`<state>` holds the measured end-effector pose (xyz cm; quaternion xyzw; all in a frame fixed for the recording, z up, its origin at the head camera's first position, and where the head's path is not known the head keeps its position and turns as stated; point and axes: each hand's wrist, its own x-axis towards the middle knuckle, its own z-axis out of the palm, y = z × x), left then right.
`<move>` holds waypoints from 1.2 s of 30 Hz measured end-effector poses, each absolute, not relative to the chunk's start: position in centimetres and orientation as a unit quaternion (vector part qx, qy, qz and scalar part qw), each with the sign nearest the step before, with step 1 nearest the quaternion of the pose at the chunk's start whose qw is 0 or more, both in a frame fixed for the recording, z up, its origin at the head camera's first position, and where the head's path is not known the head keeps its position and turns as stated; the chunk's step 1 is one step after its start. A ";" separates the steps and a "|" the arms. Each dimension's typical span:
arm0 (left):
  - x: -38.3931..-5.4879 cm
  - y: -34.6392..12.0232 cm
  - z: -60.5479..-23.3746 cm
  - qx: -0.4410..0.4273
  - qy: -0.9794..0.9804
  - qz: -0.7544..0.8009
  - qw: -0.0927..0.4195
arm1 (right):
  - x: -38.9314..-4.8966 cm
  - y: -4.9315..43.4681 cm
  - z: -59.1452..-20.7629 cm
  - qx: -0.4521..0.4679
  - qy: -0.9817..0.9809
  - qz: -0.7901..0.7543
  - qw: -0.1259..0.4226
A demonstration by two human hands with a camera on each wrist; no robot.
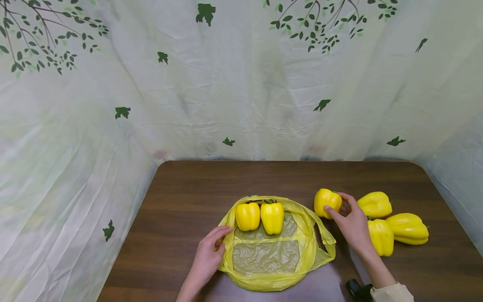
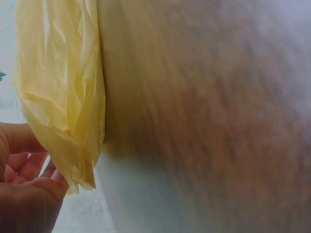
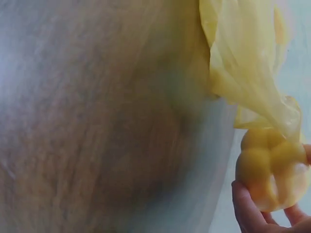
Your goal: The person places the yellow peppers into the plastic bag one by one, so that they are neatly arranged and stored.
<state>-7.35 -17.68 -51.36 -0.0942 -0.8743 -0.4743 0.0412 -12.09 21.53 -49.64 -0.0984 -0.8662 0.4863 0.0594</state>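
A yellow plastic bag [image 1: 269,282] lies with its mouth spread wide, and two yellow bell peppers [image 1: 247,217] [image 1: 272,218] sit side by side at its far inner side. My left hand [image 1: 209,253] holds the bag's left rim; in the left wrist view, fingers [image 2: 24,138] reach behind the yellow plastic [image 2: 73,97]. To the right of the bag, my right hand [image 1: 352,222] grips another yellow bell pepper [image 1: 327,202] between thumb and fingers. The right wrist view shows that pepper's lobed end [image 3: 269,167] just below a hanging bag handle [image 3: 252,63].
Three more yellow bell peppers [image 1: 375,204] [image 1: 409,228] [image 1: 381,238] lie close together on the right of the brown wooden table [image 1: 181,201]. A pale leaf-printed curtain [image 1: 241,92] hangs behind and beside the table.
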 end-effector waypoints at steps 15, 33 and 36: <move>-7.3 -17.7 -51.5 -0.098 -0.875 -0.471 0.056 | -10.9 20.2 -47.8 -0.084 -0.851 0.516 0.053; -7.4 -17.6 -51.4 -0.091 -0.874 -0.475 0.045 | -9.8 18.6 -47.7 -0.069 -0.844 0.532 0.026; -7.4 -17.6 -51.4 -0.091 -0.874 -0.475 0.047 | -9.7 18.3 -47.8 -0.061 -0.839 0.540 0.024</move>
